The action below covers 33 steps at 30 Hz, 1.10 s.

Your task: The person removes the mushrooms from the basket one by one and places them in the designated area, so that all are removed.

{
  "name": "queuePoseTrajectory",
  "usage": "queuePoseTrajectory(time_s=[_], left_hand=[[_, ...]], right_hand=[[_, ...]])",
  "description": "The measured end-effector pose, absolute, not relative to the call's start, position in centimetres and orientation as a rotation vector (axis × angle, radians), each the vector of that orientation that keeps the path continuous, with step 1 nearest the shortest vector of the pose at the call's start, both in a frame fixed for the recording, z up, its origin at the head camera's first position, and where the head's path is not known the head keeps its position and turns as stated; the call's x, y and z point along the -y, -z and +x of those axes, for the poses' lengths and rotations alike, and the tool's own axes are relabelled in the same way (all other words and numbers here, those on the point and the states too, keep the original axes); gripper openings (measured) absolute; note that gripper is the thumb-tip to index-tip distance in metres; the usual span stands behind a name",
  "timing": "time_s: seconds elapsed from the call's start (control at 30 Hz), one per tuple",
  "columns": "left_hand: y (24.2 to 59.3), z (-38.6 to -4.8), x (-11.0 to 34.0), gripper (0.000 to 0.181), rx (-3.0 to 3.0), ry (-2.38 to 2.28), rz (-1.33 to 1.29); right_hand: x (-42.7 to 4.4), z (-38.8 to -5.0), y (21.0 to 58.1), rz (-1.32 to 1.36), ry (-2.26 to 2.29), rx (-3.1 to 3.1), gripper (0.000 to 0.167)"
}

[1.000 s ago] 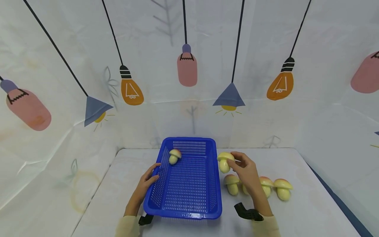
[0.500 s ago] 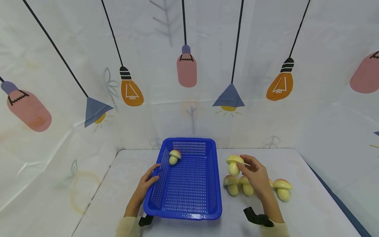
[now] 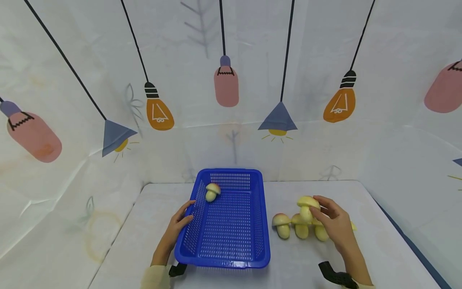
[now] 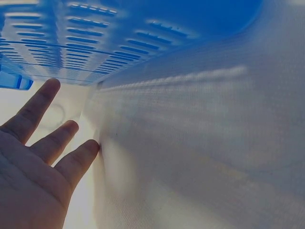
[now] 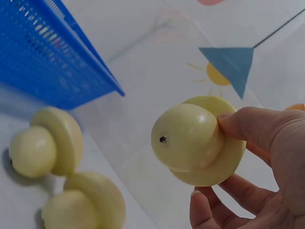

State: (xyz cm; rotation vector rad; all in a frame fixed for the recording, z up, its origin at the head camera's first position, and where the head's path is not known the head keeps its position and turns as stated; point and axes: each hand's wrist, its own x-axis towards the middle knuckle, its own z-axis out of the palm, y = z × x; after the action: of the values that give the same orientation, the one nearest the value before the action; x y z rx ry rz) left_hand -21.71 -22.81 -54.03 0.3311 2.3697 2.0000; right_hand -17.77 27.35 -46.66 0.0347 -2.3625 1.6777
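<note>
My right hand (image 3: 335,222) pinches a yellow toy mushroom (image 3: 306,208) by its cap, above the row on the table. In the right wrist view the held mushroom (image 5: 188,138) shows its round stem end with a dark spot. Below it lie several more mushrooms, among them one with a reddish cap (image 3: 282,225); my hand partly covers those at the right. My left hand (image 3: 177,224) rests against the left side of a blue plastic basket (image 3: 265,241). In the left wrist view its fingers (image 4: 52,143) reach out straight beside the slotted wall. One mushroom (image 3: 212,192) sits inside, at the far left.
The white table (image 3: 390,241) carries everything and meets a white sheet (image 3: 317,152) printed with lamps and bulbs behind it. The basket takes up the middle. At the right, a blue strip (image 3: 408,245) runs along the table's edge.
My right hand has moved rightward and slightly nearer with the mushroom, away from the basket's right rim and over the row. My left hand and the basket have stayed in place.
</note>
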Motion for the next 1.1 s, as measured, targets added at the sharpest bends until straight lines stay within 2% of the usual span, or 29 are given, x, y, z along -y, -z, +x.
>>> queuePoseTrajectory(time_s=[0.43,0.73,1.1], left_hand=[[54.1,-21.7,22.8,0.055,-2.353,-2.012,0.308],[54.1,-21.8,22.8,0.054,-2.359,-2.01,0.323],[54.3,-21.9,22.9,0.054,-2.373,-2.002,0.324]], right_hand=[[-32.7,-16.3,47.2,-0.115,-1.48,2.44,0.052],[-36.2,-15.3,48.0,-0.143,-1.367,2.451,0.048],[-39.6,-14.6,48.5,-0.15,-1.23,2.527,0.052]])
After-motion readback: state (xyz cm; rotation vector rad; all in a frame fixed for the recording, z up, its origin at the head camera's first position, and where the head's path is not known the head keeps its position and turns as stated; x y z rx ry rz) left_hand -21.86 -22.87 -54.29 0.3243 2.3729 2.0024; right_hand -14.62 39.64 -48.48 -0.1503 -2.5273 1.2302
